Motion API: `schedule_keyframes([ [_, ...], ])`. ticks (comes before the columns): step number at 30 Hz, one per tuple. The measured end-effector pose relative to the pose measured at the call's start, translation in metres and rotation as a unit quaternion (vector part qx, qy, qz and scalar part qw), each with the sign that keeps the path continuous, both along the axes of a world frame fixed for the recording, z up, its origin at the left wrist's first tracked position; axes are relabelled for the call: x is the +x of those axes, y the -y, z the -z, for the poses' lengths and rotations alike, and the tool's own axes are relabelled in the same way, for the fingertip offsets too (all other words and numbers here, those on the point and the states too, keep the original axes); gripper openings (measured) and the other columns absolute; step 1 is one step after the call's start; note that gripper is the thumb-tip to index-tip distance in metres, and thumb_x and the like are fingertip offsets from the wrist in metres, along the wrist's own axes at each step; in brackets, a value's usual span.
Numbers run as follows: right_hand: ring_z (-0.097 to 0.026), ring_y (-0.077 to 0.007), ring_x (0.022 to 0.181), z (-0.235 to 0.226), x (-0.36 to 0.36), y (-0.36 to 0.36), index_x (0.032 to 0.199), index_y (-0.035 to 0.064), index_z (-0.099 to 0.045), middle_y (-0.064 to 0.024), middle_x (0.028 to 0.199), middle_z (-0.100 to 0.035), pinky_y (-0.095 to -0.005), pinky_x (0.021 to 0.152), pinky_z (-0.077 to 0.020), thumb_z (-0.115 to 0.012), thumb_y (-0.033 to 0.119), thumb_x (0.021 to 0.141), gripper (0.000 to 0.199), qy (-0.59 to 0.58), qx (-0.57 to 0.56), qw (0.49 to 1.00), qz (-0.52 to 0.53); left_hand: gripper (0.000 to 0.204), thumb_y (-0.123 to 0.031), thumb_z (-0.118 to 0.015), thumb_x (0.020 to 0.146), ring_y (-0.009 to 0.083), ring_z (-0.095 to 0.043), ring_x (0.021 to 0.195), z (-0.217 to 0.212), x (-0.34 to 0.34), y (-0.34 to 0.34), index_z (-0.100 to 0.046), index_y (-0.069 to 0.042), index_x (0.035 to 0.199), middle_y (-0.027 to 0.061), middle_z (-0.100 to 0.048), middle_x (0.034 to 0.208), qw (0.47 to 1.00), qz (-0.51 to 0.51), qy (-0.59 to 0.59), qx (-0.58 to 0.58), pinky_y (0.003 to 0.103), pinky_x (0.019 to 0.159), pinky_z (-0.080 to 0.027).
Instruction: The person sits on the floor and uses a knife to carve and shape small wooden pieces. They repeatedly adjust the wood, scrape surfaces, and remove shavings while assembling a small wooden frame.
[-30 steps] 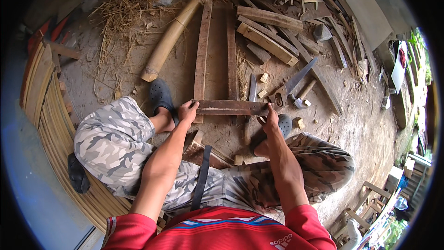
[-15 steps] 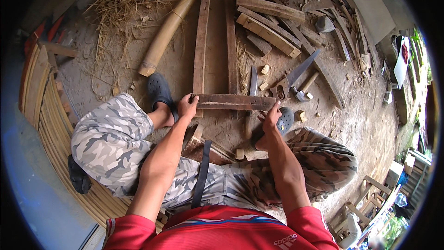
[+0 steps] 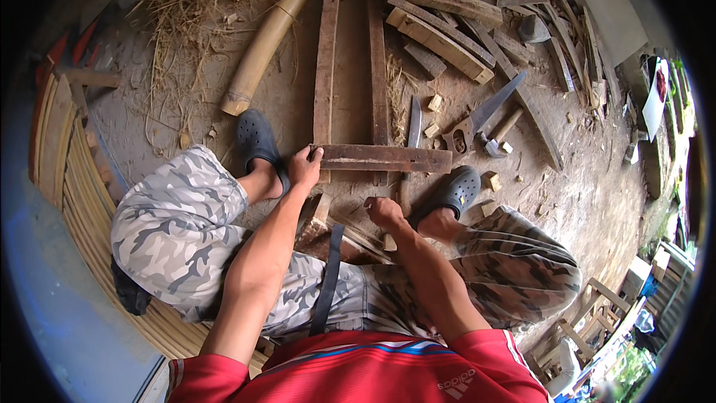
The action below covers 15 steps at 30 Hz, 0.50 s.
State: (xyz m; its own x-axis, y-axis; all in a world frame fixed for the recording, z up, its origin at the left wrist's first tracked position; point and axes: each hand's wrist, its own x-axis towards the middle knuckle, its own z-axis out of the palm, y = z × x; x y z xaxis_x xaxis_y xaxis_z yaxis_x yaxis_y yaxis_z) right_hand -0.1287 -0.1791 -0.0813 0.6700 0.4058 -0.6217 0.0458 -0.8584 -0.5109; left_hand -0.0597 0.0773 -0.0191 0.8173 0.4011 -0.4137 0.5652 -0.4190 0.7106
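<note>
Your left hand (image 3: 304,168) pinches the left end of the short, dark-brown wooden board (image 3: 388,157), apparently to steady it crosswise over the two long, brown wooden rails (image 3: 325,67), while your right hand (image 3: 384,211) curls apart from it, any contents indeterminable.

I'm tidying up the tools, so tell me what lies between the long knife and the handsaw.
In the head view, two small wood blocks lie between the long knife and the handsaw.

Daylight from the right, blown-out glare there, dark curved fisheye rim
</note>
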Motion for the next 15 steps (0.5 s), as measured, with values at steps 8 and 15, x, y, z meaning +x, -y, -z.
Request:
schedule_keyframes([
  [8, -0.070, -0.0312, 0.082, 0.006, -0.019, -0.025, 0.100, 0.0146, -0.070, -0.0124, 0.098, -0.070, -0.0434, 0.068, -0.0566, -0.045, 0.018, 0.095, 0.025, 0.142, 0.043, 0.982, -0.118, 0.038, -0.036, -0.062, 0.091, 0.0392, -0.066, 0.083, -0.012, 0.007, -0.002, -0.067, 0.000, 0.099, 0.0240, -0.068, 0.088, 0.998, 0.040, -0.039, 0.030, 0.043, 0.074, -0.049],
  [15, -0.070, -0.0325, 0.079, 0.010, -0.030, -0.026, 0.097, 0.0088, -0.069, -0.0167, 0.093, -0.070, -0.0449, 0.066, -0.0566, -0.045, 0.016, 0.092, 0.025, 0.112, 0.014, 0.989, -0.099, 0.034, -0.032, -0.063, 0.092, 0.0262, -0.062, 0.072, -0.021, 0.010, -0.001, -0.066, 0.002, 0.097, 0.0180, -0.067, 0.080, 0.998, 0.030, -0.046, -0.009, 0.038, 0.070, -0.048],
])
